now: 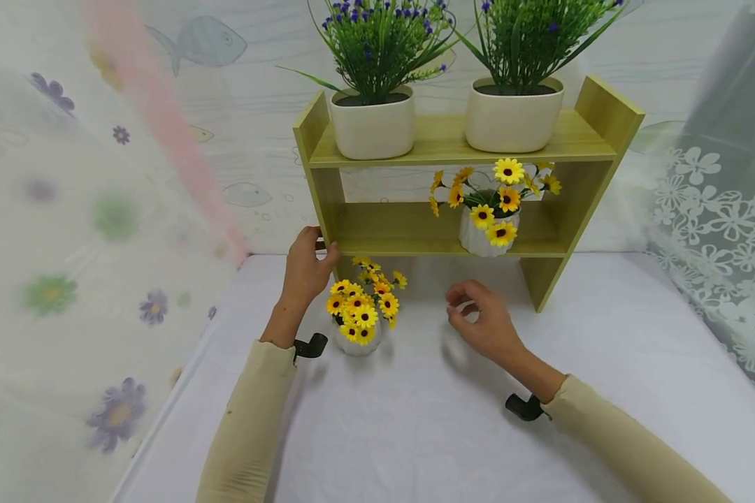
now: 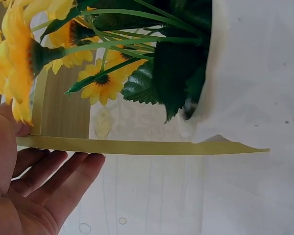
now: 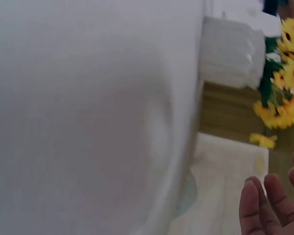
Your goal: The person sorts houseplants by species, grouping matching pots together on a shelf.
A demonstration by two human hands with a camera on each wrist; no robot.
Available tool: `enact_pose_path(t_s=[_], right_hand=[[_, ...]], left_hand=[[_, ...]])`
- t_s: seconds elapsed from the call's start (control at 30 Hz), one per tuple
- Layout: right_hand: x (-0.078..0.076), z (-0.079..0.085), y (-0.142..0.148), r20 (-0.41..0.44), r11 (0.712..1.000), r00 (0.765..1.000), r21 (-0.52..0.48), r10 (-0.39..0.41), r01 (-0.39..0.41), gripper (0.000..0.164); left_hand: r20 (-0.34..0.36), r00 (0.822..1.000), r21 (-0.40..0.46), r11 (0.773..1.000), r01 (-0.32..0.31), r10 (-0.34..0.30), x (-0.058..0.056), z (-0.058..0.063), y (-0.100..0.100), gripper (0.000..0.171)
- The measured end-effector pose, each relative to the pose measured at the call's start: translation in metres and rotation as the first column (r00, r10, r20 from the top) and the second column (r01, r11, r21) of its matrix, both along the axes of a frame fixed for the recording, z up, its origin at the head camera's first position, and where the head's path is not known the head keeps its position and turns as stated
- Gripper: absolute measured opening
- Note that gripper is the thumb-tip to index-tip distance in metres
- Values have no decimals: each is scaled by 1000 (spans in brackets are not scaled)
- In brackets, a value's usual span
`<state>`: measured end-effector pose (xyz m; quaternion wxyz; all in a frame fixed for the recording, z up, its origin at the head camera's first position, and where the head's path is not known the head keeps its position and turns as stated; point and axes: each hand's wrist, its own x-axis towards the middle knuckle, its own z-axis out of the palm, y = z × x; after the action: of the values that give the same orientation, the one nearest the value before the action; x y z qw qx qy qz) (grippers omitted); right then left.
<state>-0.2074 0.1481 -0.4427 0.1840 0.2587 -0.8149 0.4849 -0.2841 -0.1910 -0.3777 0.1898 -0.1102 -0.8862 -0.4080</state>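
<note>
A two-tier wooden shelf stands at the back of the white-covered table. My left hand grips its left side panel at the lower board, thumb inside and fingers along the outer face. Right by that hand, a white pot of yellow artificial sunflowers sits on the table before the panel. My right hand hovers to the right of this pot, fingers loosely bent around nothing. Above it, a second white pot of sunflowers stands on the lower board's right half.
On the top board are two cream planters with purple-flowered greenery. A patterned curtain hangs at the left, and white lace at the right. White cloth covers the table.
</note>
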Motion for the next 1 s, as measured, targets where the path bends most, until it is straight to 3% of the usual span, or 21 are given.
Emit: enact_pose_path(t_s=[0.17, 0.43, 0.53, 0.77, 1.0], right_hand=[[2, -12, -24, 87, 986, 983, 31, 163, -166, 34], [-4, -13, -51, 137, 940, 938, 86, 318, -331, 43], [-7, -16, -59, 150, 930, 928, 89, 340, -356, 44], [-14, -23, -74, 144, 928, 930, 111, 339, -355, 42], [-22, -25, -87, 178, 930, 927, 103, 331, -352, 57]], left_hand=[[1, 1000, 5, 1000, -1, 1, 0, -2, 0, 45], [-11, 1000, 4, 1000, -1, 1, -1, -3, 0, 45], [-7, 1000, 5, 1000, -1, 1, -1, -2, 1, 45], [-12, 1000, 2, 1000, 8, -8, -1, -2, 0, 46], [-11, 1000, 6, 1000, 9, -9, -1, -2, -1, 46]])
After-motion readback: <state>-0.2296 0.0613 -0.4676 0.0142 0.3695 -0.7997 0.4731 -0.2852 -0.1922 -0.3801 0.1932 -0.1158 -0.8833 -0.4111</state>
